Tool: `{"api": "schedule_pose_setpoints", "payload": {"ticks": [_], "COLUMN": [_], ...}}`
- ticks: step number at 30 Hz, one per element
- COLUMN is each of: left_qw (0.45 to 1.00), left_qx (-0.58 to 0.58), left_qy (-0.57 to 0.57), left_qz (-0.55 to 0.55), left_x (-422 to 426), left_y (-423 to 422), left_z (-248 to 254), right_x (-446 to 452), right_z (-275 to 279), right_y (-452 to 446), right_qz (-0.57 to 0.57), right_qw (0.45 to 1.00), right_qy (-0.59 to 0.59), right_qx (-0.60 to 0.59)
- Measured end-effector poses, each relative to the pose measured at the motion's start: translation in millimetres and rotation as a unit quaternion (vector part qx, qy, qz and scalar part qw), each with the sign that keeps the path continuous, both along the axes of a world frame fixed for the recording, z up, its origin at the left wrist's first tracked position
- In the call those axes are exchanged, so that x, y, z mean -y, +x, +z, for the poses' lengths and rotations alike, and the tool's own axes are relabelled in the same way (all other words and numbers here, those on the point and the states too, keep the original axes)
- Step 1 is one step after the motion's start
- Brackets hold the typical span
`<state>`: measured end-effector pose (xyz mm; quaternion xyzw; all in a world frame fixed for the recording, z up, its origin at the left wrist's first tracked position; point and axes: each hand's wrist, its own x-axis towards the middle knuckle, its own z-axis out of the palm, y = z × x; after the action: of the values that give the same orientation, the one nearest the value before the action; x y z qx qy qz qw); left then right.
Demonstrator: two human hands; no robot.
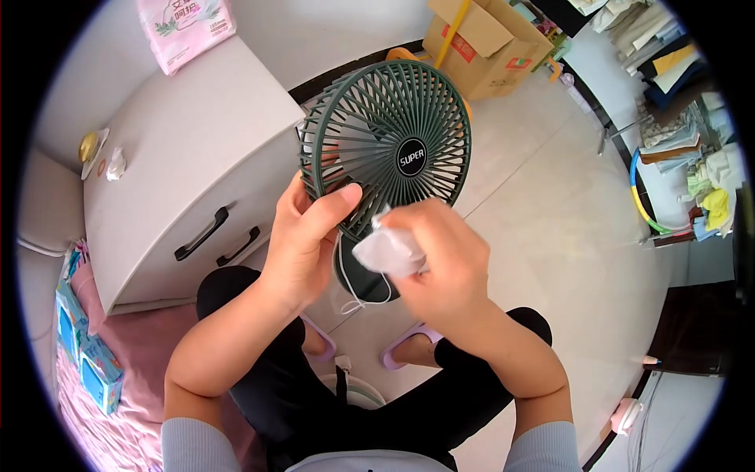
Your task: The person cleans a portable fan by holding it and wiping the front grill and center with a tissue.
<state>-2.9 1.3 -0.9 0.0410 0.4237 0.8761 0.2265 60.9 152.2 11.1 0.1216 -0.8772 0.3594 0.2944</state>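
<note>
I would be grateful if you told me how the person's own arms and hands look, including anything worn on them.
The left hand and right hand are bare, without gloves. No watch or bracelet shows; some fingers are hidden, so rings cannot be ruled out. The left sleeve and right sleeve are pale grey-blue, finely ribbed.

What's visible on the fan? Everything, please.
Dark green desk fan, plastic by its look: round grille of thin radial spokes, black hub badge reading SUPER in white, dark base below, partly hidden. The grille faces the camera. The left hand grips the lower-left rim, thumb on the front spokes. A white tissue or cloth in the right hand overlaps the lower rim; contact is unclear. A thin white cord loops by the base. Blade motion can't be told.
</note>
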Motion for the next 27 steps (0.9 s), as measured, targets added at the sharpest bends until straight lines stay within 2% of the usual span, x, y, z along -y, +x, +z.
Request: {"api": "schedule_pose_setpoints", "payload": {"ticks": [4,8,11,16,21,25,27], "left_qw": [0.999,1.000,1.000,1.000,1.000,1.000,1.000], "left_qx": [-0.035,0.010,0.008,-0.027,0.000,0.003,-0.015], "left_qy": [-0.007,-0.001,0.019,-0.004,-0.004,0.004,-0.006], "left_qz": [-0.003,-0.003,-0.018,-0.009,-0.015,-0.020,-0.021], "left_x": [-4,-2,0,-4,-1,2,0], "left_y": [3,1,-4,3,2,-2,0], "left_z": [0,-1,0,0,-2,-1,-2], "right_x": [-11,-2,7,-13,-7,-1,-10], "right_z": [6,0,-4,9,3,4,6], "right_y": [-9,-3,3,-11,-5,0,-8], "right_qz": [-0.057,-0.024,0.035,-0.049,-0.027,0.012,-0.015], "right_qw": [0.998,0.998,0.998,0.998,0.999,1.000,0.999], "right_qy": [-0.016,0.045,0.040,0.007,0.028,0.012,0.013], "right_qx": [-0.010,-0.044,-0.020,-0.031,-0.036,0.016,-0.027]}}
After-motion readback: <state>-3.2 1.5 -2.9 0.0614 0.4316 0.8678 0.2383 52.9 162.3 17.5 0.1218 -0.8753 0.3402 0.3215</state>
